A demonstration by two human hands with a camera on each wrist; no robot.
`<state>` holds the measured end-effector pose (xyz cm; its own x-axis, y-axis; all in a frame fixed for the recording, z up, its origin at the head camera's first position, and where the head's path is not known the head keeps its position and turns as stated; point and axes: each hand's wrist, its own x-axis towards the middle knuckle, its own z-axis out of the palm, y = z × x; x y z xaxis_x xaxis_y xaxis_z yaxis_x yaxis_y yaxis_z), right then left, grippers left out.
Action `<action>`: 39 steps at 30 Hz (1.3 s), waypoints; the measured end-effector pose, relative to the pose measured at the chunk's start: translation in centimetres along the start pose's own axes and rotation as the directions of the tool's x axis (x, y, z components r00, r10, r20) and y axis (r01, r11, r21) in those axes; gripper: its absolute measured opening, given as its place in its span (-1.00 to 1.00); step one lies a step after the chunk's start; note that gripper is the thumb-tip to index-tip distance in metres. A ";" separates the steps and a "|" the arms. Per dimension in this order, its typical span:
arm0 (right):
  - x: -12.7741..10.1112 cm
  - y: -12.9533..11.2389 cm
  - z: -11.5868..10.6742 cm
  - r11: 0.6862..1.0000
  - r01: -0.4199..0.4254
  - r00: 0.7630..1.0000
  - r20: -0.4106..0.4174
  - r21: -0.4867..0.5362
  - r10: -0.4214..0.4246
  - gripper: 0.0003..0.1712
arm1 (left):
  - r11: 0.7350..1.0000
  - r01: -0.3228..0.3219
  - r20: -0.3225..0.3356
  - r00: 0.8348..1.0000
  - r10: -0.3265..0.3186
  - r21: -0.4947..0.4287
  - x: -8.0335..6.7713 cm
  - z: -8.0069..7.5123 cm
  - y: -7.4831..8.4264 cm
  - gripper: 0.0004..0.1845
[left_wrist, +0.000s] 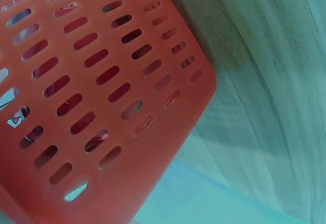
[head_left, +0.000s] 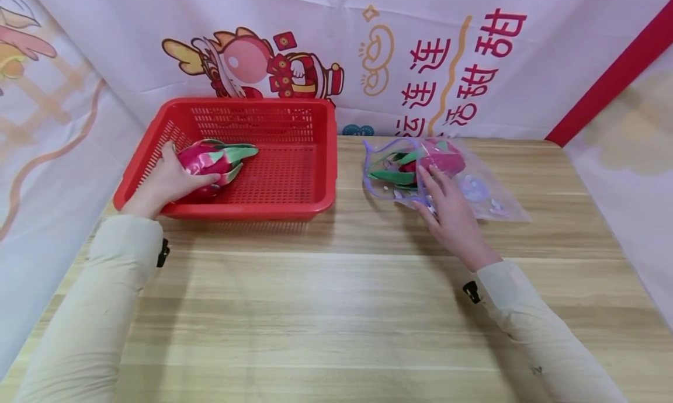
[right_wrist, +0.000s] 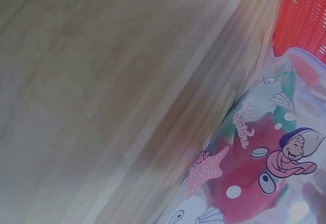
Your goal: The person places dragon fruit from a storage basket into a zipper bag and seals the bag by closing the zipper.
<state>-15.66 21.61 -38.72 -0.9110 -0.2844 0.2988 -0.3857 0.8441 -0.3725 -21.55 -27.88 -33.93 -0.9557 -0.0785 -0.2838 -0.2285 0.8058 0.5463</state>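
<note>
In the head view, my left hand (head_left: 170, 178) reaches into the red basket (head_left: 326, 157) and grips a pink dragon fruit (head_left: 202, 157) with green leaf tips, fingers round its far left side and thumb across the near side. The left wrist view shows only the basket's slotted wall (left_wrist: 102, 96), which hides that hand. A second dragon fruit (head_left: 444, 157) lies inside a clear zip bag (head_left: 499, 204) with a purple-edged mouth facing left. My right hand (head_left: 454, 216) rests on this bag near its mouth, thumb and fingers spread apart. Printed sea creatures cover the bag (right_wrist: 293, 155) in the right wrist view.
The basket and bag stand on a wood-grain table (head_left: 326, 309), near its back edge. A white printed cloth (head_left: 378, 58) rises behind them, with more cloth along the left and right sides. A red strip (head_left: 610, 76) runs up the right corner.
</note>
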 end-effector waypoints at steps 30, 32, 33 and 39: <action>-0.2 -0.1 0.0 0.999 -0.027 0.999 0.037 0.019 0.027 -0.18 | 0.999 0.041 0.029 0.999 -0.040 -0.024 -0.1 -0.3 -0.3 0.19; -0.2 0.0 0.0 0.999 -0.026 0.999 0.038 0.021 0.025 -0.18 | 0.999 0.039 0.006 0.999 -0.039 -0.007 -0.2 -0.3 -0.2 0.19; -0.2 0.0 0.0 0.999 -0.029 0.999 0.041 0.022 0.028 -0.18 | 0.999 0.036 -0.005 0.999 -0.036 -0.002 -0.3 -0.3 -0.2 0.19; -0.1 -0.1 -0.1 0.998 -0.058 0.996 0.069 0.014 0.057 -0.17 | 1.000 0.011 -0.054 0.998 -0.011 -0.005 -0.2 -0.1 -0.1 0.19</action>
<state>-15.51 21.62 -38.68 -0.9394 -0.2663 0.2160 -0.3341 0.8528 -0.4014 -21.38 -27.99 -33.87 -0.9618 -0.1189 -0.2466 -0.2394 0.8020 0.5472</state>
